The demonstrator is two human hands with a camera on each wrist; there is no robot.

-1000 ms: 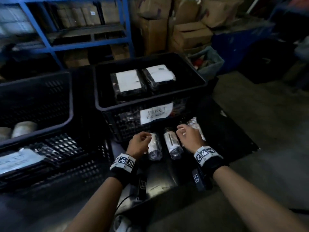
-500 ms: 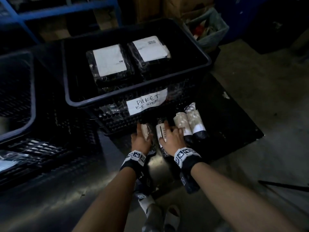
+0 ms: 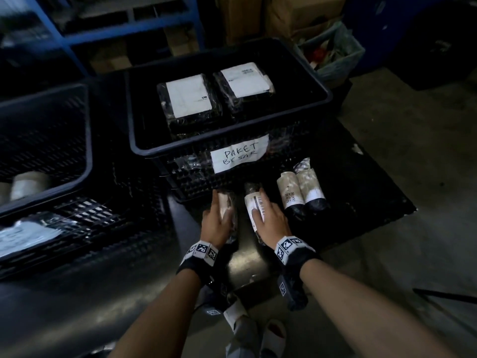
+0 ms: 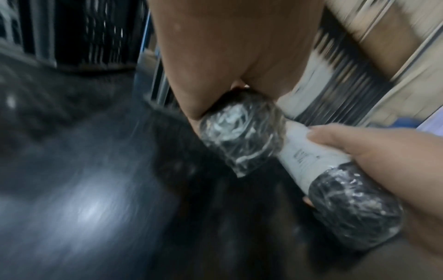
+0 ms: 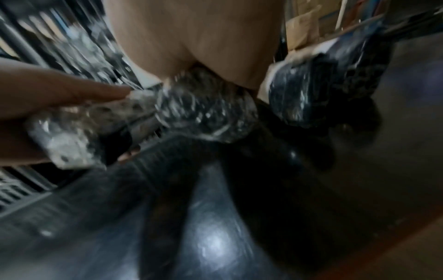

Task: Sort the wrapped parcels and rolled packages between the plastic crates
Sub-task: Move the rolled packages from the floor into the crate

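My left hand point(image 3: 215, 223) grips a plastic-wrapped rolled package point(image 3: 227, 206) in front of the black crate point(image 3: 232, 144) labelled "PAKET BESAR". My right hand point(image 3: 271, 220) grips a second roll point(image 3: 254, 202) with a barcode label, right beside the first. In the left wrist view the left palm point(image 4: 227, 56) wraps the first roll point(image 4: 239, 136), and the right hand's fingers curl over the second roll point(image 4: 323, 170). Two more rolls point(image 3: 290, 195) point(image 3: 311, 189) lie just right of my right hand. Two flat wrapped parcels point(image 3: 189, 99) point(image 3: 245, 80) lie inside the crate.
A second black crate point(image 3: 85, 151) at the left holds pale rolls point(image 3: 28, 184) and sits on another crate with a paper label point(image 3: 23, 236). Blue shelving point(image 3: 124, 32), cardboard boxes point(image 3: 296, 16) and a bin point(image 3: 335, 55) stand behind. Bare concrete floor point(image 3: 413, 151) lies to the right.
Both hands went from hovering curled by the rolls to lying along them and gripping them. The head view tilted down and closer to the labelled crate.
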